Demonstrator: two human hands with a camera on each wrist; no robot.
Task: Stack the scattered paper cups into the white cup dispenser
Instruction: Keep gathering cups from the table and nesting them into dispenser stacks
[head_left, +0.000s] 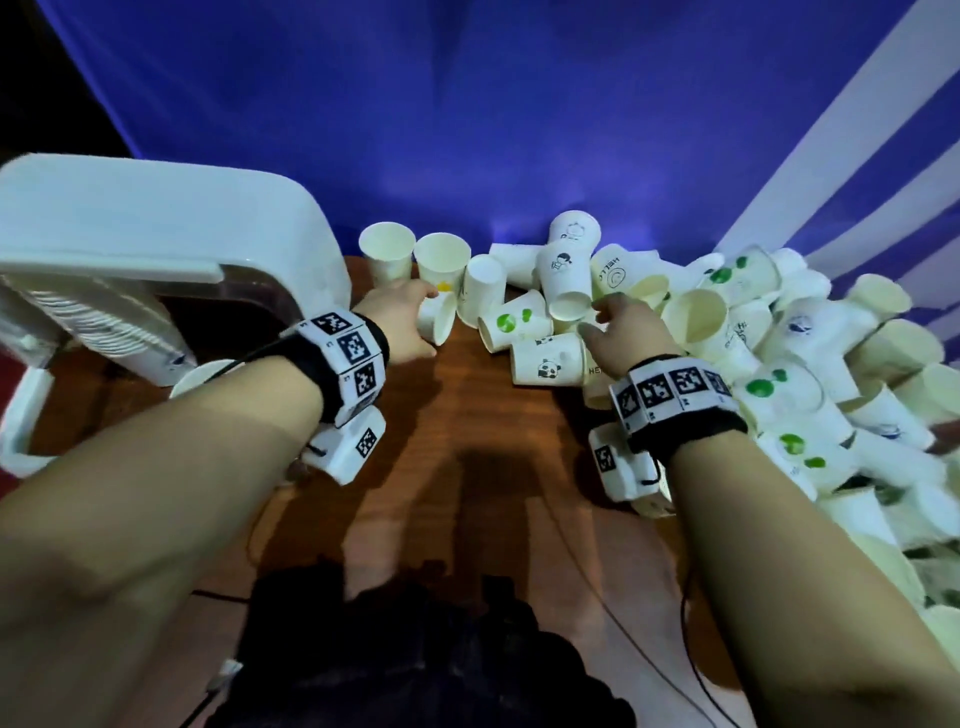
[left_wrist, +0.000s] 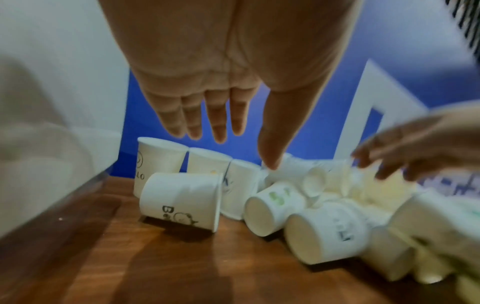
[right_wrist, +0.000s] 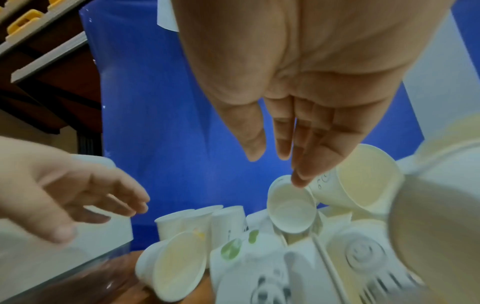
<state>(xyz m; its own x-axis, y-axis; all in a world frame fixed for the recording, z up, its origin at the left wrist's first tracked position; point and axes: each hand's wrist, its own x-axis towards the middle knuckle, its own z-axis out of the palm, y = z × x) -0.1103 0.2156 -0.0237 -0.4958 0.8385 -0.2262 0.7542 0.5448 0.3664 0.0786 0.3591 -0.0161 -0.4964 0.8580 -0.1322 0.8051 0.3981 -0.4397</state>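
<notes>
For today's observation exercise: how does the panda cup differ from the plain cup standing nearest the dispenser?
The panda cup lies on its side at the edge of the pile; the plain cup stands upright beside another upright cup. The panda cup shows black panda prints, whereas the head view shows no print on the plain cup. The panda cup lies beside the right hand; the plain cup stands beyond the left hand. Both are white paper.

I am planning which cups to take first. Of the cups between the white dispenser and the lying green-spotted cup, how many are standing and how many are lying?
Standing cups: 3
Lying cups: 1
Total: 4
</notes>
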